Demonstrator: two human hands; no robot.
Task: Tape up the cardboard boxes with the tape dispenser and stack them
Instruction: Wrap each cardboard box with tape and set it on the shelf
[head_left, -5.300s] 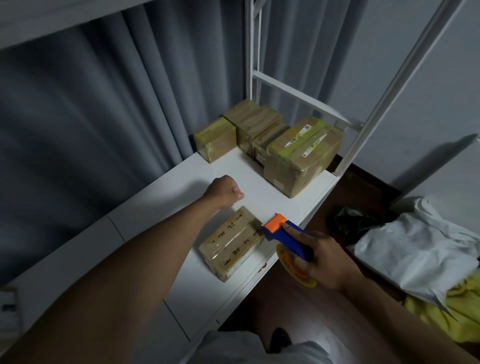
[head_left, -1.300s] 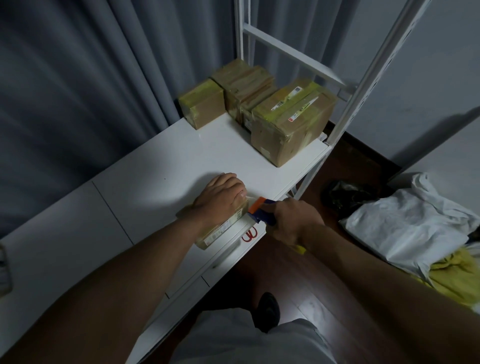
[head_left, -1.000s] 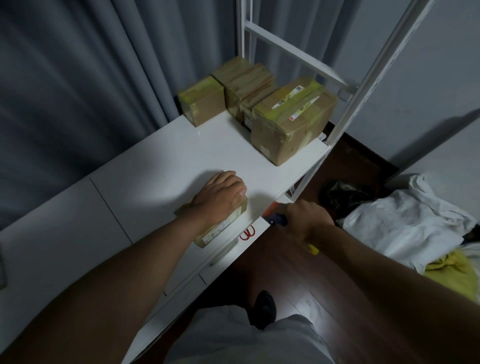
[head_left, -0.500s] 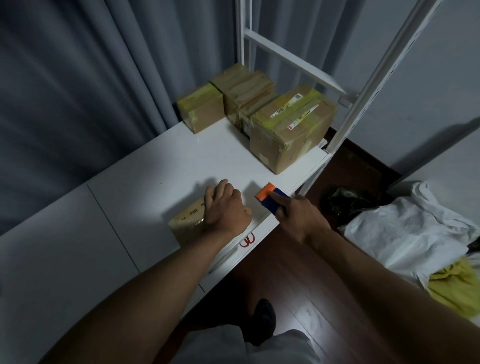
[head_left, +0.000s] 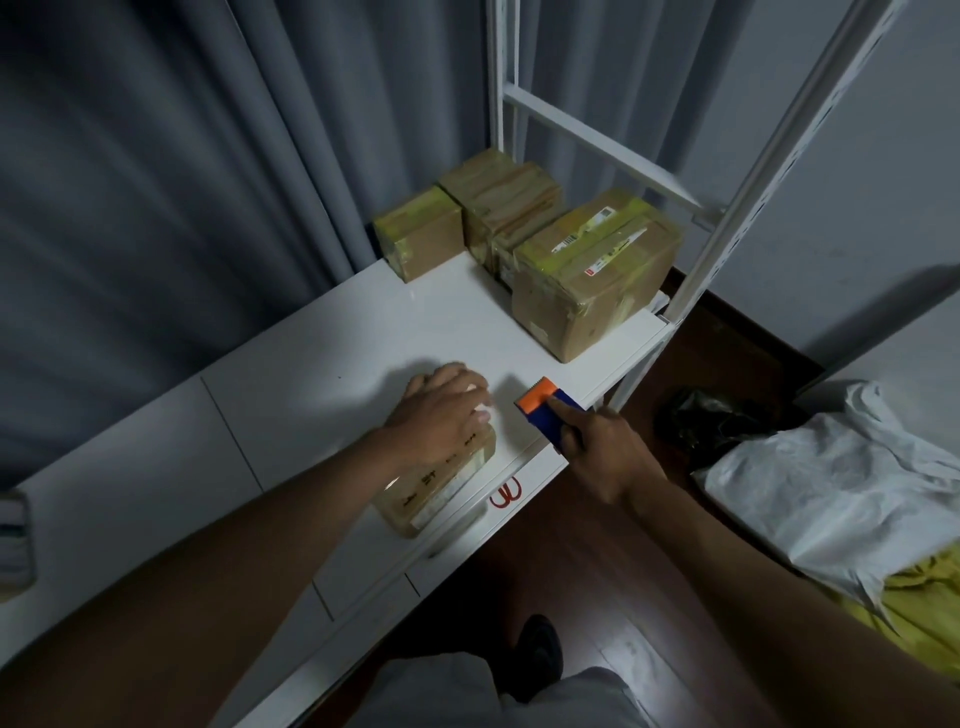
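Boxes (head_left: 592, 270) stand taped in yellowish film at the white worktop (head_left: 322, 374)'s far end; a flat box (head_left: 441, 483), brown with handwriting under clear tape, lies at the near edge; left hand (head_left: 447, 410) rests on it, fingers straight; right hand (head_left: 602, 452) grips the blue-and-orange dispenser (head_left: 545, 405) just beside.
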